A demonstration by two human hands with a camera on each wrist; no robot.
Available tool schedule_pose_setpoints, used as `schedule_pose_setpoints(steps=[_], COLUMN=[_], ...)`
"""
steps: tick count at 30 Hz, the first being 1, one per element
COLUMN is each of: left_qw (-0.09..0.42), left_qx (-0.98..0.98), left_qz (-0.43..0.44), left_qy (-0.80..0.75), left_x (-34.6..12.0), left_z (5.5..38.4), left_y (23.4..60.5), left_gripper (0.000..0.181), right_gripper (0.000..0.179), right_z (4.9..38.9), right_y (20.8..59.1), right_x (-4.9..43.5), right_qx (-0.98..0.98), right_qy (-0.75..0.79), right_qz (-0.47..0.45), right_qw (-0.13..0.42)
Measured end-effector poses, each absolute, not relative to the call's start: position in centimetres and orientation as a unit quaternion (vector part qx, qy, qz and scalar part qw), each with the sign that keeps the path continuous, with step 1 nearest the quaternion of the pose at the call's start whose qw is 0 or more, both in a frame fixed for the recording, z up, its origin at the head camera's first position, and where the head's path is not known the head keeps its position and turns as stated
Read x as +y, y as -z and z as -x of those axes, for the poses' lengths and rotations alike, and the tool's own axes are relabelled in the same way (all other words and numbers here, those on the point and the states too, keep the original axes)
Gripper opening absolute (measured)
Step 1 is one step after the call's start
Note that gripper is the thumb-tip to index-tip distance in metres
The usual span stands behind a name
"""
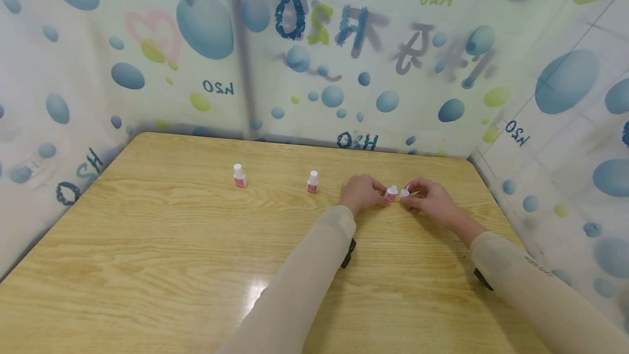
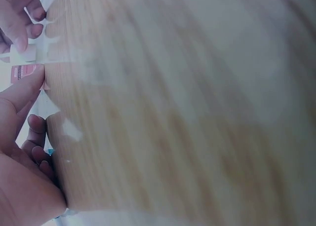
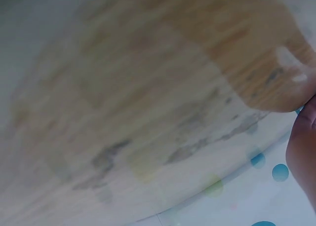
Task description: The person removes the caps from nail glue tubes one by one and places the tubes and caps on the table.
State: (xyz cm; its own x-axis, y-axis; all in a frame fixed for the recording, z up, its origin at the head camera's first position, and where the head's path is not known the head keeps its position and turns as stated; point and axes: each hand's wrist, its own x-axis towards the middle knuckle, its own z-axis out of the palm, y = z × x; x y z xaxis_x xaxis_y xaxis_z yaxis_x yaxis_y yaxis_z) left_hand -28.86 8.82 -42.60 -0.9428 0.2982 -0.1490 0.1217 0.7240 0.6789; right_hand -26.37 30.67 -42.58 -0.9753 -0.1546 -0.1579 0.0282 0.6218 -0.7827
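One bottle (image 1: 391, 195) pinched by left fingers (image 1: 379, 185), white cap (image 1: 404, 193) beside it — right fingers (image 1: 419, 182) pinching that

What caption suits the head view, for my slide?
Two bottles stand upright; left hand holds a third bottle, right hand a white cap.

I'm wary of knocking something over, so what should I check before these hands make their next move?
1. Left hand grips the nearest bottle: ok.
2. Right hand holds the small white piece: ok.
3. Gripped bottle open at the top: cannot tell, too small.
4. Leftmost bottle and middle bottle upright, untouched by either hand: ok.
5. Right wrist view gives a clear look at the white piece: not ok, mostly blurred table.
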Motion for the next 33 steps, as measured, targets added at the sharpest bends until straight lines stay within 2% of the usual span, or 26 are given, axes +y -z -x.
schedule_pose_setpoints(steps=[10,27,33], left_qw=[0.124,0.127,0.128], left_qx=[0.922,0.921,0.918], left_qz=[-0.112,-0.113,-0.118], left_qy=[-0.350,-0.352,-0.357], left_x=[8.74,8.88,8.81], left_z=[28.79,28.98,29.16], left_y=[42.54,42.81,42.89], left_gripper=[0.032,0.032,0.034], right_gripper=[0.038,0.032,0.037], right_z=[26.50,26.31,26.30], right_y=[42.87,42.92,42.73], right_x=[30.62,30.52,30.50], right_qx=[0.908,0.915,0.918], right_qy=[0.402,0.389,0.380], right_qz=[0.036,0.040,0.035], right_qw=[0.111,0.104,0.104])
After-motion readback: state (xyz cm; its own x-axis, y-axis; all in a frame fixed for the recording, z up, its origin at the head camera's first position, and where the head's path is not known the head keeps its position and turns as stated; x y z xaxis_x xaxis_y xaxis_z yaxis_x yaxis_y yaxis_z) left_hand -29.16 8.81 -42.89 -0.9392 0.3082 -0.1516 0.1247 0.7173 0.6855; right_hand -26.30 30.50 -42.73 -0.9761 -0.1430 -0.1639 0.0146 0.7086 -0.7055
